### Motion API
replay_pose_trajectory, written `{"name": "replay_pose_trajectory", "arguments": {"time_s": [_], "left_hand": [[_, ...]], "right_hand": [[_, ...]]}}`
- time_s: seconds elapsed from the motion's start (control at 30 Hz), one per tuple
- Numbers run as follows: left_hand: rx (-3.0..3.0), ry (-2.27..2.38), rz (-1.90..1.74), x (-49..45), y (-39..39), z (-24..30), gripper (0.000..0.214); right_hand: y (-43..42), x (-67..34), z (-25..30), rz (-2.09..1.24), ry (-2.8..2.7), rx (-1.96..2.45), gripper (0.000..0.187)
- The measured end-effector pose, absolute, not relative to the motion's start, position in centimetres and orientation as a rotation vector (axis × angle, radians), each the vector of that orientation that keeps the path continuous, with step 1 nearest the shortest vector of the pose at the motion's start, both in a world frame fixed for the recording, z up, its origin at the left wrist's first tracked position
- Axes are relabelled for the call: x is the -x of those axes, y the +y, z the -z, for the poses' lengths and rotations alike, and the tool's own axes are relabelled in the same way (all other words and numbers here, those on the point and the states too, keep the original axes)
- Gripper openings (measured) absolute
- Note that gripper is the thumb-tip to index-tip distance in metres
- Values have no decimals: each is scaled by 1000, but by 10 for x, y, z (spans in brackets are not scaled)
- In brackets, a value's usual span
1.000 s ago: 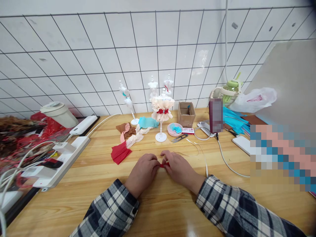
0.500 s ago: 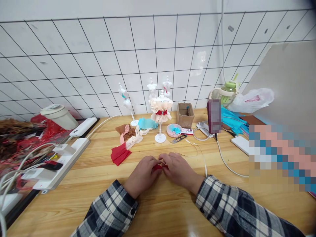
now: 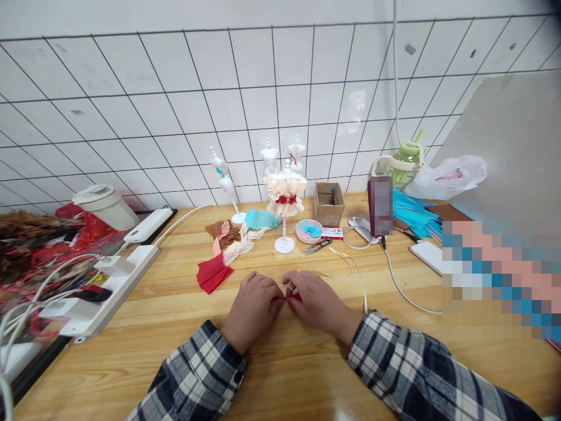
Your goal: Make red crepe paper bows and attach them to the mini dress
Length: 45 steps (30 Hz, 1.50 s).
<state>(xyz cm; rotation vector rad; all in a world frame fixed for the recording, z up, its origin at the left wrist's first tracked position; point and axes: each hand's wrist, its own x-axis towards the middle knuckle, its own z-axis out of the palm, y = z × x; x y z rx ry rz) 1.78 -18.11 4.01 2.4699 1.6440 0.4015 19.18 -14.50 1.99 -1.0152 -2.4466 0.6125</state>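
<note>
Low over the table, my left hand (image 3: pixel 254 305) and my right hand (image 3: pixel 314 299) face each other, with fingertips nearly meeting. Both pinch a small piece of red crepe paper (image 3: pixel 295 296), mostly hidden by the fingers; a thin red bit shows between them. A larger red crepe paper sheet (image 3: pixel 214 273) lies beyond my left hand. Straight ahead stands a small white dress form (image 3: pixel 284 244) wearing a cream ruffled dress (image 3: pixel 284 190) with a red bow (image 3: pixel 287 200). Thread snips (image 3: pixel 318 247) rest on the table past my right hand.
Brown, cream and blue crepe pieces (image 3: pixel 262 220) lie near several other white dress forms (image 3: pixel 225 184). A pink dish (image 3: pixel 302 237), a cardboard box (image 3: pixel 329 204) and a phone (image 3: pixel 380 206) stand at the back. A power strip (image 3: pixel 131 275) with cables runs along the left; a cable (image 3: pixel 407 298) crosses the right.
My left fingers have curled downward and drawn slightly away from my right hand. Less of the red piece shows between the hands. My right hand has hardly moved.
</note>
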Motion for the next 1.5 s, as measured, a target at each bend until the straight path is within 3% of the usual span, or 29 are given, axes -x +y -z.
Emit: {"name": "replay_pose_trajectory", "arguments": {"time_s": [0.13,0.23,0.37,0.53,0.67,0.8,0.9,1.1,1.37,1.5], "left_hand": [[-2391,1610,-487,-17,-180,-37,11],[-2295,1622,-571,-15,-179,-35,24],[-2314,1611,-530,-15,-177,-35,16],[-2330,1594,-569,-14,-177,-37,13],[-2147,1755,-773,-5,-173,-35,14],[-1827,1789,-976,-1,-167,-30,17],[-1752,1746,-1013,-4,-167,-28,17],[-1746,1695,-975,-13,-172,-33,16],[-1717,1702,-1001,-10,-171,-31,16],[-1607,1720,-1020,-7,-169,-29,21]], "right_hand": [[-144,-193,-20,-610,-2392,1006,32],[-144,-194,-22,-544,-2389,995,25],[-145,-194,-22,-497,-2414,968,20],[-143,-198,-24,-562,-2317,938,29],[-141,-200,-31,-866,-1947,1029,30],[-143,-194,-30,-1687,-1733,913,22],[-145,-188,-24,-1995,-1557,881,25],[-147,-185,-15,-1976,-1453,1029,31],[-145,-198,-26,-2238,-1231,731,48],[-142,-196,-21,-2036,-1343,830,44]]}}
